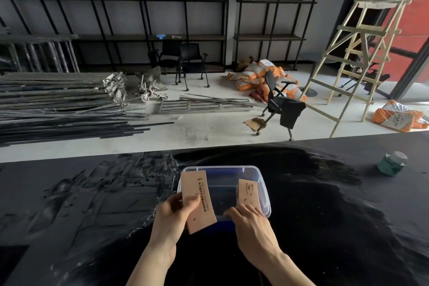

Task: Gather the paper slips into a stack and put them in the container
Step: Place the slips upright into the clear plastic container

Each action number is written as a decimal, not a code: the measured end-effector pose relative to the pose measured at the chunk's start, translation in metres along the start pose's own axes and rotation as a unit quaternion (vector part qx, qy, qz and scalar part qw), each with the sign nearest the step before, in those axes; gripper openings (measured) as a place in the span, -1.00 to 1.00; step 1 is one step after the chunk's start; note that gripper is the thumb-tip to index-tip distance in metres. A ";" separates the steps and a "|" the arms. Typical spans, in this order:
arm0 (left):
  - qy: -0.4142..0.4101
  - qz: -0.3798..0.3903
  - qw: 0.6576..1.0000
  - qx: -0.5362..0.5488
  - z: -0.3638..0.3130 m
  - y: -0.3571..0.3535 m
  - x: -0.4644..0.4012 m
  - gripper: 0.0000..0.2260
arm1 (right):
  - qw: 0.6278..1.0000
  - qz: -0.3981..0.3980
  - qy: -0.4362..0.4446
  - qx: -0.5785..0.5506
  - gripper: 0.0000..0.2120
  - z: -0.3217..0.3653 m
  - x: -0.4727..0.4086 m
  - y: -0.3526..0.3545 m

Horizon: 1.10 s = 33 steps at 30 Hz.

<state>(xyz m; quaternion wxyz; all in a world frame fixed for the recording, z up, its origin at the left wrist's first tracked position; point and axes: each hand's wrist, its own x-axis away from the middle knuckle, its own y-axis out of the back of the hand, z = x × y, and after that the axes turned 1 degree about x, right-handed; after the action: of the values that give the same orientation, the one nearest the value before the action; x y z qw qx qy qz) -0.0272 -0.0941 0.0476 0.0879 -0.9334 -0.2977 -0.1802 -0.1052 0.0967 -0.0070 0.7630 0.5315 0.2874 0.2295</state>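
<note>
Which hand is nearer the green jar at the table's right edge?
Right. The right hand holds a slip at the container's near right corner, on the green jar's side. The left hand is farther off, at the container's left.

Left hand (175, 212) pinching, right hand (249, 220) palm-down.

I see my left hand (174, 213) pinching a stack of brown paper slips (197, 199) over the near left corner of the clear container (263, 187) on the black tabletop (92, 204). My right hand (251, 223) holds another slip (248, 191) upright inside it.
</note>
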 end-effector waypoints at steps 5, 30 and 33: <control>0.022 0.006 1.000 -0.019 0.006 -0.030 -0.008 -0.75 | 1.000 0.005 0.001 -0.025 -0.63 0.002 0.041 0.005; 0.128 0.063 0.897 -0.418 0.054 -0.091 -0.025 -0.12 | 0.998 0.014 0.018 -0.052 -0.59 0.006 0.074 0.018; 0.110 0.051 0.874 -0.470 0.054 -0.087 -0.023 -0.23 | 0.997 0.021 0.024 -0.064 -0.58 0.005 0.073 0.024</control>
<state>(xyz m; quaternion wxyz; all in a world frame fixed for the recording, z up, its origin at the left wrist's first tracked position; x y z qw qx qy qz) -0.0806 -0.0211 -0.0056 -0.3202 -0.8527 -0.1182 -0.3954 -0.0495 0.1490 0.0028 0.7830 0.4821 0.2794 0.2764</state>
